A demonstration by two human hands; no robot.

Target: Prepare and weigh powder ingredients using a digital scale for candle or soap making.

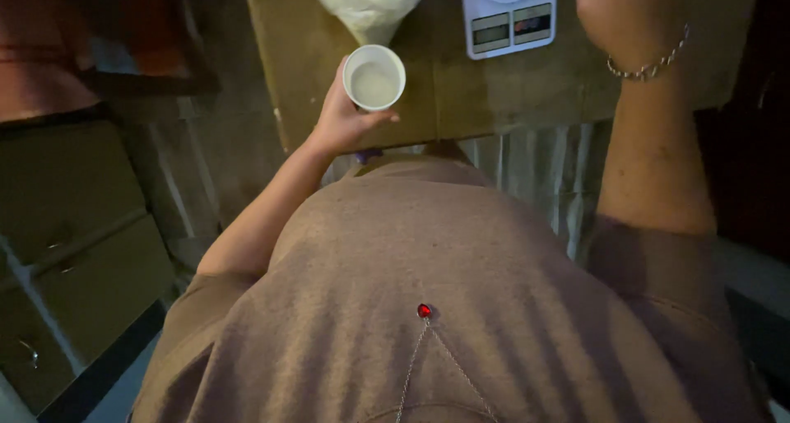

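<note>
Head view, left hand: the left hand [341, 114] was at about 11 o'clock from the middle of the picture, with its fingers closed around a small white cup [374, 78]; the thumb lay along the cup's near rim
Head view, cup: the cup stood upright in the hand, above the near edge of the brown table [444, 85], and there was a pale, whitish filling inside it; what the filling was, I could not tell
Head view, right hand: the right hand [621, 16] was at about 1 o'clock, at the top edge of the picture, above the table; its fingers were cut off by the edge, so I could not tell if they were apart, together or on something; a silver chain bracelet [650, 65] was on the wrist
Head view, scale: a white kitchen scale [508, 16] with two small displays lay on the table at 12 o'clock, between the two hands, just left of the right hand
Head view, bag: a pale plastic bag [366, 3] lay at 11 o'clock, just beyond the cup
Head view, person: a brownish shirt [461, 291] filled the lower part, with a thin chain and a red pendant [424, 311] at 6 o'clock
</note>
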